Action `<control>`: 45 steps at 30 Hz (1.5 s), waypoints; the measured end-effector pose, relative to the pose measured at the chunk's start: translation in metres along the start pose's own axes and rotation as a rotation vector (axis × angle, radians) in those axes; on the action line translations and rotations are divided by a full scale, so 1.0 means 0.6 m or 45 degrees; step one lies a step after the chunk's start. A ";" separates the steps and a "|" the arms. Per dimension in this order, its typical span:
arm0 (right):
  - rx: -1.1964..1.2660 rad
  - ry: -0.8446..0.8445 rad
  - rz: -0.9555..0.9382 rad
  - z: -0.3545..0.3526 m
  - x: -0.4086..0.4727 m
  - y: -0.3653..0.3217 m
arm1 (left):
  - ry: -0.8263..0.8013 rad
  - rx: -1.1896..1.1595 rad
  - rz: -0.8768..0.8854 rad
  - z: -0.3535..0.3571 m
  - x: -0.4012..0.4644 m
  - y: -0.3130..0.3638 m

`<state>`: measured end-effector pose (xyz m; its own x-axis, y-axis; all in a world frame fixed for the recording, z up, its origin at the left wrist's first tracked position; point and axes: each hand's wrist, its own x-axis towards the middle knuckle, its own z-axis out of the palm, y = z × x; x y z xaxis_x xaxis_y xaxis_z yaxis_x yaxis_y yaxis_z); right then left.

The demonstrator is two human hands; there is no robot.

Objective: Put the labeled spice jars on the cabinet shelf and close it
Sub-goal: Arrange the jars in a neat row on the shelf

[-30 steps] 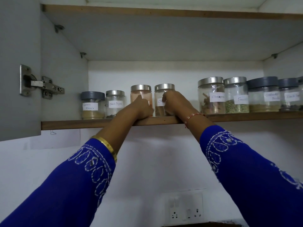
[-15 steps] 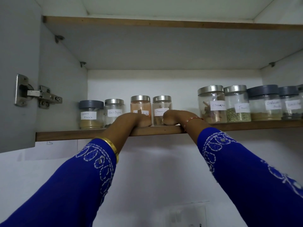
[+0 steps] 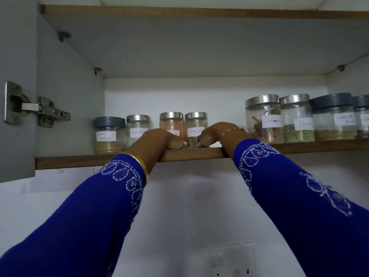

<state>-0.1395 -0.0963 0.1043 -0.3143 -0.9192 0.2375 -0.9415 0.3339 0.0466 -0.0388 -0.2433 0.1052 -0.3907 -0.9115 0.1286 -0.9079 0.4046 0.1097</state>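
Observation:
Labeled spice jars stand in a row on the wooden cabinet shelf [image 3: 79, 161]: Garam Masala [image 3: 108, 134], Black Pepper [image 3: 137, 126], an orange-red powder jar [image 3: 171, 122] and a small Cinnamon jar [image 3: 196, 122]. My left hand [image 3: 165, 139] rests on the shelf in front of the powder jar, fingers curled, holding nothing. Beside it, my right hand [image 3: 214, 134] lies curled on the shelf just right of the small Cinnamon jar, also holding nothing. The lower part of both jars is hidden behind my hands.
Further right stand a larger Cinnamon jar [image 3: 263, 118], a Fennel jar [image 3: 296, 120], a grey-lidded Coriander jar [image 3: 333, 118] and one more at the edge. The grey cabinet door [image 3: 18, 56] hangs open at left on its hinge [image 3: 36, 108]. A wall socket [image 3: 231, 262] sits below.
Both hands let go of the orange-red powder jar and the small Cinnamon jar and dropped to the shelf board in front of them. The jars stayed in place.

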 end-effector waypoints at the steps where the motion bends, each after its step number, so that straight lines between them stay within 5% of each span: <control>1: -0.103 -0.015 -0.019 -0.010 0.050 0.002 | 0.015 -0.027 0.009 0.001 0.005 -0.002; 3: -0.292 0.026 -0.185 -0.016 0.030 0.005 | 0.011 -0.036 0.039 0.005 0.016 -0.006; 5: -0.261 0.011 -0.096 0.002 0.020 0.002 | 0.024 -0.023 0.057 0.008 0.018 -0.006; 8: -0.108 0.345 0.027 0.060 0.029 0.029 | 0.092 -0.078 0.113 0.011 -0.013 0.005; 11: 0.209 0.359 -0.075 0.051 0.071 0.004 | 0.211 -0.145 0.188 0.013 -0.032 0.014; 14: 0.504 0.553 -0.146 0.030 0.099 -0.009 | 0.409 -0.302 0.277 0.013 -0.056 0.016; 23: 0.493 1.104 -0.116 0.040 0.066 0.021 | 1.060 -0.412 0.642 0.019 -0.093 0.025; 32: 0.717 1.429 -0.053 0.042 0.010 0.081 | 1.173 -0.950 0.862 0.061 -0.148 0.113; 38: 0.882 1.450 0.070 0.037 -0.027 0.225 | 1.152 -0.987 0.832 0.071 -0.177 0.217; 45: 0.864 1.144 0.027 0.066 -0.007 0.329 | 1.142 -0.766 0.592 0.097 -0.159 0.303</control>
<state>-0.3291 -0.0348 0.0744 -0.3871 -0.3392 0.8574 -0.8947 -0.0866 -0.4382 -0.1751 -0.0870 0.0556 -0.2005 -0.3858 0.9005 -0.3944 0.8732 0.2863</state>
